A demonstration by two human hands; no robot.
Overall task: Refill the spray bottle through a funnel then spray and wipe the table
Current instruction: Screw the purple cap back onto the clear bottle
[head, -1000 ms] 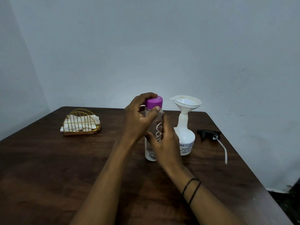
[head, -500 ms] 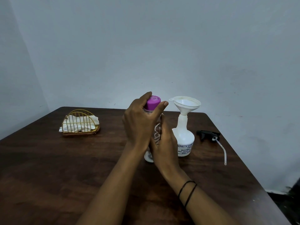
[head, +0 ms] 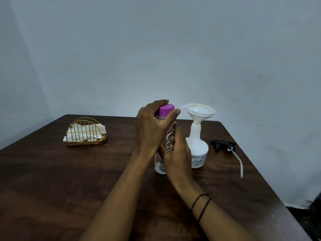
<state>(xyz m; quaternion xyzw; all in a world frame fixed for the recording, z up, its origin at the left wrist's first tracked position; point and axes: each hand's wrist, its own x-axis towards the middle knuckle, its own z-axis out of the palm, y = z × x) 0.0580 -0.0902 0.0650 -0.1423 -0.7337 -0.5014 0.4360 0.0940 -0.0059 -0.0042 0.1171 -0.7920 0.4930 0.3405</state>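
A clear water bottle (head: 159, 166) with a purple cap (head: 165, 110) stands upright on the dark wooden table (head: 52, 180). My left hand (head: 151, 129) wraps its fingers around the cap from the left. My right hand (head: 177, 155) holds the bottle's body from the right side. Just right of it stands the white spray bottle (head: 198, 150) with a white funnel (head: 199, 112) seated in its neck. The black spray head (head: 223, 145) with its white dip tube (head: 238, 162) lies on the table further right.
A gold wire holder (head: 85, 133) with white cloths stands at the back left of the table. The table's right edge runs diagonally close to the spray head. A pale wall stands behind.
My left hand has shifted its grip around the purple cap, its fingers turning over it. The bottle stays upright in my right hand, in about the same place.
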